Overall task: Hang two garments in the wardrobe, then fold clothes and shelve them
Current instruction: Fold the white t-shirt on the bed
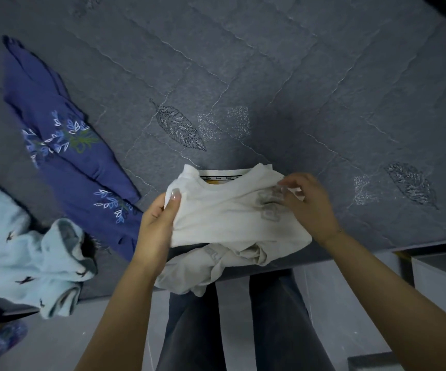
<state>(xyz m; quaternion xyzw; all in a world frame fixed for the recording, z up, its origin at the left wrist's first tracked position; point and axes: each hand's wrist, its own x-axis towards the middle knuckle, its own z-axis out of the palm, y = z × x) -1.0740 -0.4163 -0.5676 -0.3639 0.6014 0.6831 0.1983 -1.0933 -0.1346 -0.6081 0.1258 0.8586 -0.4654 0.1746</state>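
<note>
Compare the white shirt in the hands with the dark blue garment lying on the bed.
The white shirt is partly folded and held by the left hand and right hand; the dark blue garment lies stretched out and untouched. The white shirt carries a faint grey print on its front, while the dark blue garment bears leaf embroidery in white, blue and green. Both are over the grey quilted bed.

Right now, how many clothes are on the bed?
3 for sure: a white shirt held in both hands at the bed's near edge, a navy flowered garment to its left, and a light blue garment at far left. More may be hidden.
</note>
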